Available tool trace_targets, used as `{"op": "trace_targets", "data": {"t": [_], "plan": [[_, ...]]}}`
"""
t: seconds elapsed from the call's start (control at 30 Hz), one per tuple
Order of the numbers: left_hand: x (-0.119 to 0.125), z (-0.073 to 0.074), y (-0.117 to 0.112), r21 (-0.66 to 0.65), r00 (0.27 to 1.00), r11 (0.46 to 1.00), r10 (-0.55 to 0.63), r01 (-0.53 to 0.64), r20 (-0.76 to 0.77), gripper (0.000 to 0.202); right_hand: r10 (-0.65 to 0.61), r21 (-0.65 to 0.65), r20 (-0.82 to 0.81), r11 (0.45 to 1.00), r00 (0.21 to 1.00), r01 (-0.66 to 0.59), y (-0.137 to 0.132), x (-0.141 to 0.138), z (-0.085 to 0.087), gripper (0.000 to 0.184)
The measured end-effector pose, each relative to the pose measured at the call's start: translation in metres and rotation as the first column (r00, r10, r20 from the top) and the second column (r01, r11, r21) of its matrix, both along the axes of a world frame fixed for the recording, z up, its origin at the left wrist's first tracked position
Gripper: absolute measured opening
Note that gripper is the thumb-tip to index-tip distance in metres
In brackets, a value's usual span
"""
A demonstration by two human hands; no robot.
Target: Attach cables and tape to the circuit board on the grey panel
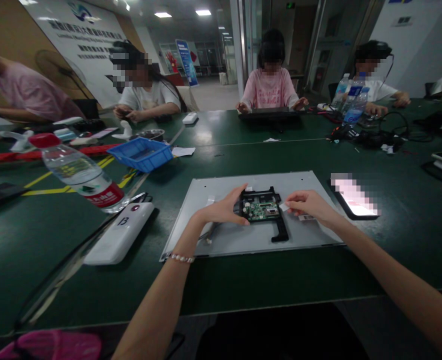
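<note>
A grey metal panel (303,235) lies flat on the green table in front of me. On its middle sits a black plastic frame (280,228) holding a small green circuit board (260,207). My left hand (224,207) curls around the left edge of the frame, thumb and fingers touching it. My right hand (308,204) rests at the frame's right side, its fingers pinched on a small white tab (284,206). A white label strip (306,217) lies on the panel under that hand.
A phone (354,197) lies right of the panel. A white power bank (121,234) and a water bottle (80,174) sit to the left, with a blue tray (141,154) behind. Other people sit across the table among bottles and cables (374,134).
</note>
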State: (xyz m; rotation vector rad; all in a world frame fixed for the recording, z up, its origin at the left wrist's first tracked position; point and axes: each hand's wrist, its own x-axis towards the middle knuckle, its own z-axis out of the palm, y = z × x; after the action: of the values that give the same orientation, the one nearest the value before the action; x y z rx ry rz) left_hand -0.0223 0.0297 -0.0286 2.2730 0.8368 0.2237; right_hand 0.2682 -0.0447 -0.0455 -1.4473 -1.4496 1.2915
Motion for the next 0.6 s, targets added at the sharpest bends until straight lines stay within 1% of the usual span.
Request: {"op": "trace_targets", "data": {"t": [0.13, 0.27, 0.4, 0.47, 0.6], "plan": [[0.0, 0.0, 0.0, -0.001, 1.0, 1.0, 0.003, -0.003, -0.008, 0.112, 0.002, -0.002, -0.026, 1.0, 1.0, -0.002, 0.002, -0.006, -0.01, 0.015], [0.001, 0.001, -0.001, 0.004, 1.0, 1.0, -0.005, 0.005, 0.003, 0.11, -0.007, 0.036, 0.036, 0.999, 0.999, 0.006, 0.003, -0.009, -0.016, 0.016], [0.001, 0.002, -0.002, 0.0, 1.0, 1.0, 0.002, -0.002, 0.003, 0.109, 0.03, 0.093, 0.12, 0.995, 0.992, -0.041, 0.0, -0.01, -0.012, 0.02], [0.001, 0.002, -0.002, -0.002, 1.0, 1.0, 0.003, -0.003, 0.002, 0.109, 0.053, 0.143, 0.184, 0.986, 0.981, -0.08, -0.001, -0.01, -0.009, 0.023], [0.001, 0.002, -0.002, -0.003, 1.0, 1.0, 0.001, -0.001, 0.003, 0.11, 0.047, 0.252, 0.282, 0.96, 0.958, -0.121, -0.003, -0.009, -0.005, 0.018]]}}
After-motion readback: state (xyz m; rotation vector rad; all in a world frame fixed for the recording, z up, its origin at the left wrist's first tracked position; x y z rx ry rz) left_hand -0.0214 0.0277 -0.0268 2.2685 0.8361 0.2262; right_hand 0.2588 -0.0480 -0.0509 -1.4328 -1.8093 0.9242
